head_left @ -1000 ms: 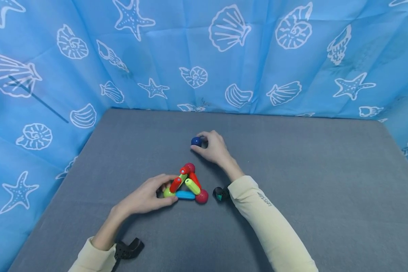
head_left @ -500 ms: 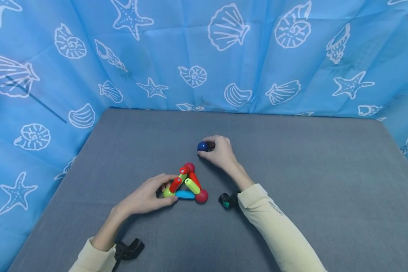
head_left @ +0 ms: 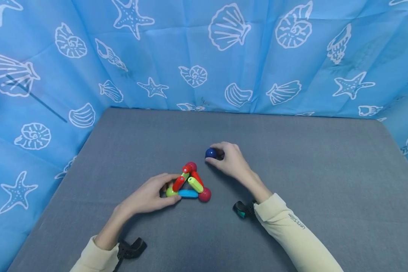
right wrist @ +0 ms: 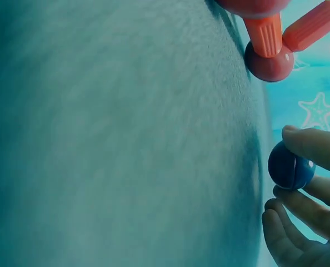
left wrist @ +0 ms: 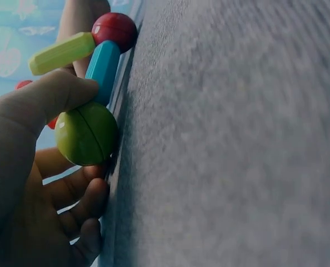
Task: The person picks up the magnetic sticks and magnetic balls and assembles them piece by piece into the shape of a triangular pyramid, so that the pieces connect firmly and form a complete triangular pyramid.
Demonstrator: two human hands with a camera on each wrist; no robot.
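A triangle of magnetic rods and balls lies on the table in the head view. Its front side is a blue rod (head_left: pixel 188 193), joining a green ball (head_left: pixel 171 192) to a red ball (head_left: pixel 204 195); another red ball (head_left: pixel 192 166) forms the back corner. From the corners, a red rod (head_left: pixel 178 184), a yellow-green rod (head_left: pixel 195 184) and a second red rod (head_left: pixel 186 169) slant upward. My left hand (head_left: pixel 151 194) grips the green-ball corner, thumb by the blue rod's end in the left wrist view. Right of the triangle, my right hand (head_left: pixel 234 161) pinches a dark blue ball (right wrist: pixel 290 166) between thumb and fingers.
A grey cloth covers the table (head_left: pixel 309 181). Blue curtain (head_left: pixel 197 49) with white shells and starfish hangs behind and at both sides. Black wrist straps (head_left: pixel 132 248) with cameras sit at both cuffs, close to the tabletop.
My right hand has drawn the dark blue ball toward me and to the right. The left hand keeps its grip on the triangle, which has shifted very slightly right in the view.
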